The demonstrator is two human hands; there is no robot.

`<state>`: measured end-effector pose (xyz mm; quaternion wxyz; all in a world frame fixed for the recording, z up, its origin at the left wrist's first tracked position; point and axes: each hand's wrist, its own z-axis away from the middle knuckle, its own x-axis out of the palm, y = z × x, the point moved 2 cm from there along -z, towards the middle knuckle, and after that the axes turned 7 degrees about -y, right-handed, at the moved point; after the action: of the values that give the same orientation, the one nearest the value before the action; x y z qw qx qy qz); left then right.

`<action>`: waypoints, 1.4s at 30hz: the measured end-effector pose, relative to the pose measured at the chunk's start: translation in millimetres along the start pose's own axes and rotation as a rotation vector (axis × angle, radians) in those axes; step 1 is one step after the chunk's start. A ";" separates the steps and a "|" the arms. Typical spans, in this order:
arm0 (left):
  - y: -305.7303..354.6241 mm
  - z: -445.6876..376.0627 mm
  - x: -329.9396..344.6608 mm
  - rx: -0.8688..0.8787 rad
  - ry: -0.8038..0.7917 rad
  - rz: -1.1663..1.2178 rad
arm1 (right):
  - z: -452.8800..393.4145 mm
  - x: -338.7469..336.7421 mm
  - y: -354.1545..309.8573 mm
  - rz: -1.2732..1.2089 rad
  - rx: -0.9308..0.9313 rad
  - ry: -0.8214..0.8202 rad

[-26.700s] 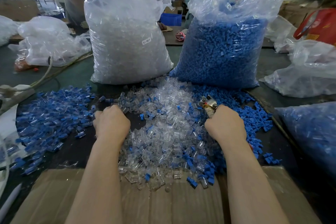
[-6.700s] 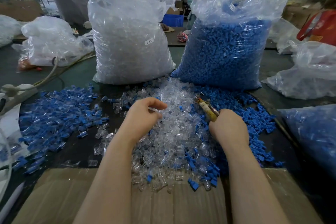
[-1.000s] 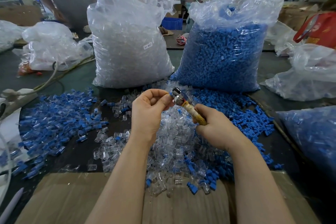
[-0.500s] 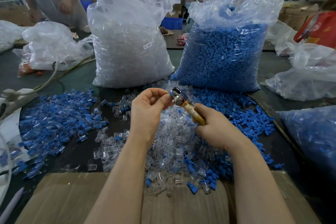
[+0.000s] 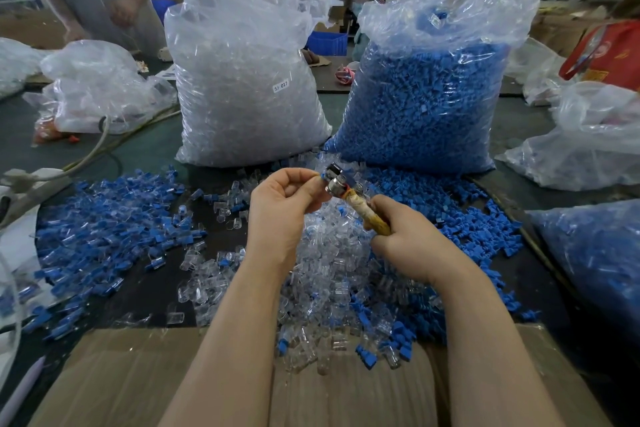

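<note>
While your right hand point(image 5: 407, 243) curls round the tool point(image 5: 367, 215), its metal head meets your left hand's point(image 5: 282, 215) pressed-together fingertips point(image 5: 311, 184), which pinch a small blue part point(image 5: 324, 176) against it.

I see the tool point(image 5: 350, 200): short, with a silvery round metal head and a handle wrapped in worn yellowish tape, with a red band just under the head. It is tilted, head up and to the left, with the handle gripped in my right hand point(image 5: 412, 243). The blue piece point(image 5: 323, 176) is tiny and touches the metal head, pinched at the fingertips of my left hand point(image 5: 280, 208). Its shape is too small to tell.
</note>
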<state>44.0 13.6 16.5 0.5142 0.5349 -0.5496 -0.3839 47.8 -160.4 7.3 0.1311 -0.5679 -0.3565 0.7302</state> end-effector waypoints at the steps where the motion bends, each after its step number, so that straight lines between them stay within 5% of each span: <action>1: -0.6 -0.3 -1.8 -0.032 0.018 0.024 | -0.8 0.6 -0.4 0.002 0.004 -0.004; 9: 3.5 -5.8 -65.0 -0.214 0.605 0.706 | -3.4 -7.0 13.7 0.168 0.210 0.163; 15: -0.7 6.6 -103.3 -0.238 0.851 1.119 | 2.1 -11.3 22.3 0.240 0.362 0.273; 20: -3.3 7.6 -114.3 -0.239 0.939 1.180 | 3.3 -12.4 24.3 0.263 0.403 0.309; 24: -4.2 5.5 -116.2 -0.230 0.856 1.113 | 1.9 -11.5 24.9 0.215 0.421 0.339; 28: -0.6 -1.4 -115.1 -0.285 0.708 0.757 | 0.5 -11.7 26.3 0.200 0.444 0.342; 36: -18.8 -10.4 -63.8 -0.339 0.076 -1.103 | 0.5 -8.6 30.4 0.146 0.518 0.398; 39: -33.6 -14.2 -57.8 -0.501 -0.044 -1.290 | 1.2 -7.0 32.7 0.159 0.561 0.398; 42: -36.3 -14.5 -52.1 -0.485 -0.159 -1.166 | 1.6 -6.1 34.6 0.184 0.604 0.373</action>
<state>59.8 61.8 -24.3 0.2845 0.5846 -0.1020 -0.7529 55.7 -189.3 -11.2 0.2893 -0.6566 -0.0422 0.6952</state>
